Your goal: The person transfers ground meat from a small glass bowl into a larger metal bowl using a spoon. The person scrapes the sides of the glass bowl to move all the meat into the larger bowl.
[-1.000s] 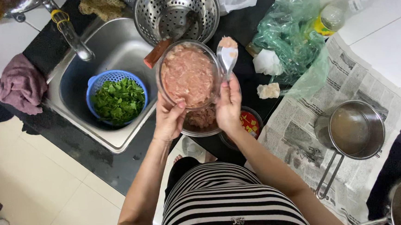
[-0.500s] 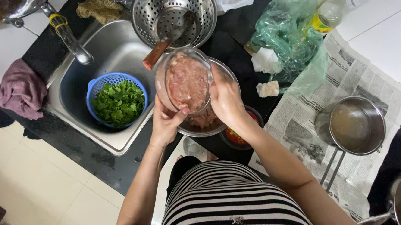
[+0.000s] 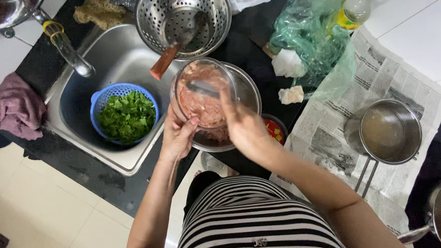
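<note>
My left hand [image 3: 177, 138] holds a clear glass bowl [image 3: 178, 95] of pink minced meat [image 3: 202, 103], tilted towards me over a steel bowl [image 3: 247, 94] on the dark counter. My right hand [image 3: 245, 128] grips a spoon [image 3: 202, 88] whose metal end lies across the meat inside the glass bowl. The steel bowl below holds some meat at its near side, mostly hidden by the glass bowl and my hands.
A sink [image 3: 124, 58] at left holds a blue basket of green leaves [image 3: 126, 117]. A steel colander [image 3: 183, 16] with a ladle sits behind. A small bowl of red bits [image 3: 276, 129], a saucepan [image 3: 389, 131] on newspaper, a green plastic bag [image 3: 309, 34] and a purple cloth [image 3: 16, 107] lie around.
The glass bowl has tipped further towards me. My right hand has come from the bowl's rim to over its mouth, and the spoon is now inside, across the meat.
</note>
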